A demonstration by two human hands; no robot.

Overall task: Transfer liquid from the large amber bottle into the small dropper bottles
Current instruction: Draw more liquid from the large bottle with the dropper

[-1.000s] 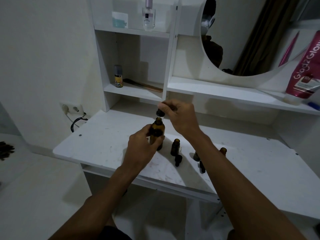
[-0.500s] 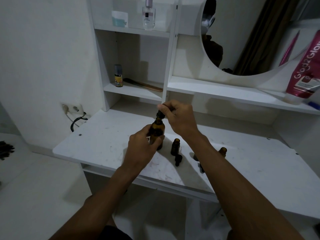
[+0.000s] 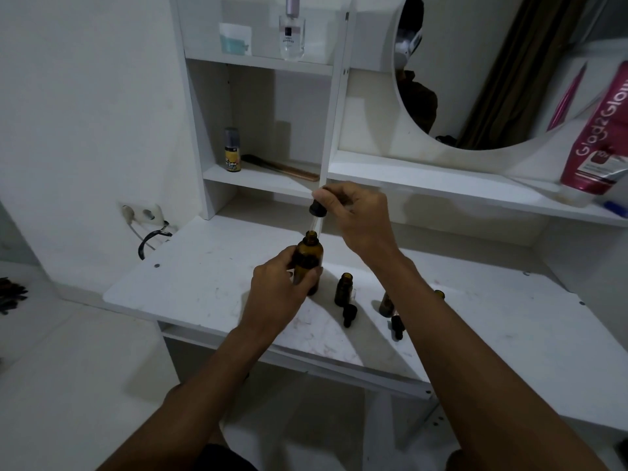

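- 1 white vanity desk (image 3: 210, 273), scuffed top, shelves and a round mirror (image 3: 475, 79) behind it.
- 1 pink tube (image 3: 598, 130) leaning on the shelf at 2 o'clock of the frame; 1 clear perfume bottle (image 3: 291, 32) on the top shelf at 12; 1 small yellow-label bottle (image 3: 232, 151) on the middle shelf with a comb (image 3: 282, 166) lying beside it.
- 2 hands in view, both busy.
- Left hand (image 3: 275, 294) wrapped around the body of the 1 large amber bottle (image 3: 307, 260); bottle upright, base on the desk, neck uncapped.
- Right hand (image 3: 353, 212) at 1 o'clock of that bottle, fingertips pinching the black cap of 1 dropper (image 3: 317, 209); glass pipette hangs down from the cap, its tip just at or inside the bottle mouth, can't tell which.
- Small dropper bottles: 3 visible. 1 open small bottle (image 3: 344, 288) just at 3 o'clock of the large one; a second small bottle (image 3: 385, 304) further right, mostly hidden by the right forearm; a third bottle neck (image 3: 439, 294) peeks out past the forearm.
- 2 loose black dropper caps on the desk: one cap (image 3: 349, 315) at 6 o'clock of the open small bottle, other cap (image 3: 397, 326) at 6 o'clock of the second.
- Small bottles stand apart from both hands.
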